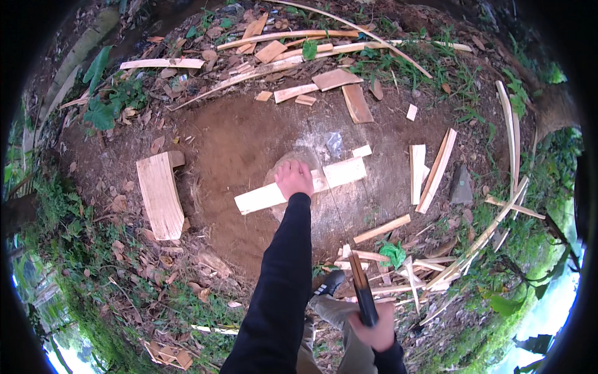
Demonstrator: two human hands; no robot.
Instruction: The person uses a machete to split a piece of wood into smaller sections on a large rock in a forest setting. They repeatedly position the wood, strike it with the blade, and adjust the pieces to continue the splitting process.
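Note:
My left hand [294,179] is curled over a long pale wooden board [258,198], pressing on it near the middle of the bare patch. Beneath the hand, a rounded brownish block [298,157] partly shows. Just right of the hand, a line crosses the wood, and a wider pale piece [346,172] continues beyond it; I cannot tell whether the two are joined. My right hand [375,329], low on the right near my legs, is closed around a long tool [366,300] with a black grip part and a narrow brown upper part. Its exact kind is unclear.
A broad curved slab [159,194] lies at the left. A small offcut [361,151] and crumpled clear plastic [334,144] are beyond the board. Strips [436,171] and a dark wedge-shaped stone [461,186] lie right. Scrap wood and a green bag [393,254] surround my shoe [329,283].

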